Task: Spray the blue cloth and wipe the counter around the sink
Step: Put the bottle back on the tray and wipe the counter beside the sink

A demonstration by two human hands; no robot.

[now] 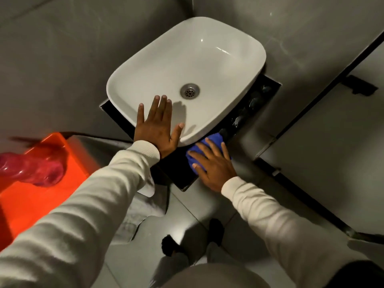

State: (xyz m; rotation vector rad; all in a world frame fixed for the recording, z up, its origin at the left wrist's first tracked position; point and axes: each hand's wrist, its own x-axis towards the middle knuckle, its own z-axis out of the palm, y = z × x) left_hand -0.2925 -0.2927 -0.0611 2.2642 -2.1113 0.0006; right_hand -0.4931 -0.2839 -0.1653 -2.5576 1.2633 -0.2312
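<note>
A white basin sink [218, 65] with a metal drain [190, 91] sits on a small black counter [255, 100]. My left hand [158, 129] lies flat and spread on the sink's near rim, holding nothing. My right hand [214, 165] presses the crumpled blue cloth [214, 140] onto the black counter at the sink's near right corner. Wet streaks show on the counter strip to the right of the sink. No spray bottle can be clearly told apart in view.
An orange stool or bin [41, 183] stands at the left with a blurred pink translucent object [31, 169] on it. Grey tiled walls surround the sink. A cubicle partition with black edging [324, 96] runs along the right. My feet [216, 229] stand on the grey floor.
</note>
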